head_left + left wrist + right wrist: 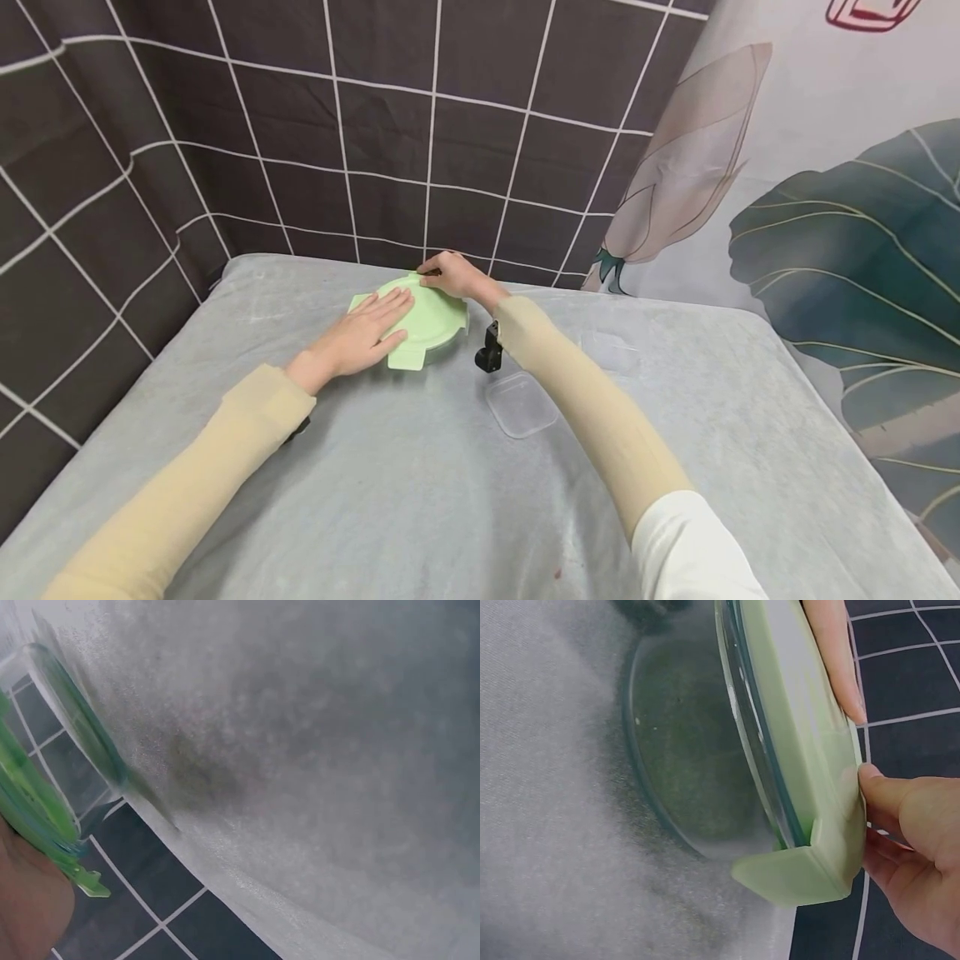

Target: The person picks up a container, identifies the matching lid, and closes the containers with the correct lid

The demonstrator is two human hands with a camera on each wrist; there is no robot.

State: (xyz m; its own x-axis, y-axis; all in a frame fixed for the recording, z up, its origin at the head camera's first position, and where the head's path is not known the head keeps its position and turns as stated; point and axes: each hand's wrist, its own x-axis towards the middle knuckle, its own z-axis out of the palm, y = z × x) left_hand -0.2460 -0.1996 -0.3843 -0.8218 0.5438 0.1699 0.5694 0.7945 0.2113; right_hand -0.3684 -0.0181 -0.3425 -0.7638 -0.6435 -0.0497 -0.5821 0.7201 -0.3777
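Note:
A round pale green lid [438, 312] covers a clear glass bowl [751, 742] on the table near the wall. Locking flaps stick out around the lid's rim; one flap [795, 877] bends down beside the glass in the right wrist view. My left hand [366, 329] lies flat on the lid's left part, fingers spread. At the far rim, my right hand [453, 275] has its thumb and bent fingers on the lid's edge beside a flap. The bowl's glass side [82, 720] shows at the left of the left wrist view.
A clear square plastic piece [521, 406] lies right of the bowl, and another clear piece [611, 350] lies farther right. A grey cloth covers the table [420, 500]. Behind it hangs a dark gridded curtain [390, 125], with a leaf-print one [855, 250] at the right.

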